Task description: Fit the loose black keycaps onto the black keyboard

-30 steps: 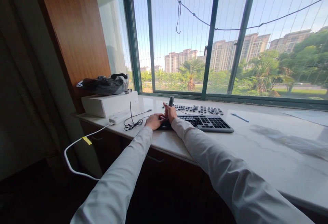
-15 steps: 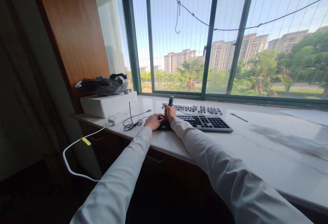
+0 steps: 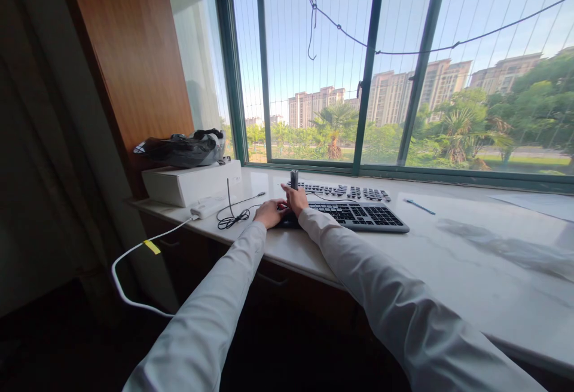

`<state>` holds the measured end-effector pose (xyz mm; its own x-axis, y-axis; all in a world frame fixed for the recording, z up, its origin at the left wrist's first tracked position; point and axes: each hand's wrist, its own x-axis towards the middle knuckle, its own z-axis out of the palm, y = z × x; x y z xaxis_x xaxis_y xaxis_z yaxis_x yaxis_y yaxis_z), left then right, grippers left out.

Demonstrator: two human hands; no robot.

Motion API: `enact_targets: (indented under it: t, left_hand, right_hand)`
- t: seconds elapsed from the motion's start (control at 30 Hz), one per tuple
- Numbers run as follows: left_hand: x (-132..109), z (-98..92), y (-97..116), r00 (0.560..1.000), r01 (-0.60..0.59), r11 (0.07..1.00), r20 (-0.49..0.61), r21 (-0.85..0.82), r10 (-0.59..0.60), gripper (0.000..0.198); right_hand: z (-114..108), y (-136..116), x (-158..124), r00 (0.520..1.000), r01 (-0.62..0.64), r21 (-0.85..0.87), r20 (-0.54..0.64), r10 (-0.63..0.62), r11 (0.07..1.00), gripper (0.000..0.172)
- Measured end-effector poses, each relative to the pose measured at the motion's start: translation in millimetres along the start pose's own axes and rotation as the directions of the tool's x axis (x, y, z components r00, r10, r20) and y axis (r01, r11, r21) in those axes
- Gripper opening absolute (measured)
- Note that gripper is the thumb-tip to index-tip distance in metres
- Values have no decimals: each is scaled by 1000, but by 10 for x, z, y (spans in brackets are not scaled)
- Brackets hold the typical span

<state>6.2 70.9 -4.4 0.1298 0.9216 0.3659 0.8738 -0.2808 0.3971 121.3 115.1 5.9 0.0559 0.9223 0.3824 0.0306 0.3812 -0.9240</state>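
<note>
A black keyboard (image 3: 365, 217) lies flat on the white tabletop, many of its key positions showing bare black without keycaps. My left hand (image 3: 269, 213) rests at its left end, fingers curled onto that part and partly hidden. In my right hand (image 3: 296, 200) a dark cylindrical tool (image 3: 294, 178) stands nearly upright over the keyboard's left side. Its top pokes above my fist, while its lower end is hidden by the hand. The index finger of that hand points out to the left.
Rows of loose keycaps (image 3: 368, 193) lie behind the keyboard. A coiled black cable (image 3: 233, 219) and a white power strip (image 3: 206, 207) are at left, beside a white box (image 3: 191, 183) under a dark plastic bag (image 3: 183, 150). A blue stick (image 3: 419, 206) and clear plastic wrap (image 3: 506, 245) lie at right.
The tool in my right hand has shifted slightly left and stands straighter. My left hand has stayed on the keyboard's left end.
</note>
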Motion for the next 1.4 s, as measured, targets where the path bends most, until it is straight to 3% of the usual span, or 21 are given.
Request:
enact_targets:
  t: [0.2,0.53,1.13,1.4]
  left_hand:
    - [10,-4,-8,1000,-13,1000,12,4,13,29]
    - [-11,-14,35,1000,29,999,-7,21,-28,29]
    - [-56,-31,83,998,49,998,-28,46,-48,30]
    - [-29,-14,49,998,64,995,-24,71,-63,32]
  right_hand:
    - [-14,-17,8,999,-14,-12,29,15,1000,33]
    - [-4,-7,21,1000,-12,-41,-28,10,999,26]
    - [3,18,32,999,12,-87,-31,-15,996,26]
    - [10,-47,-22,993,119,-178,20,-118,977,30]
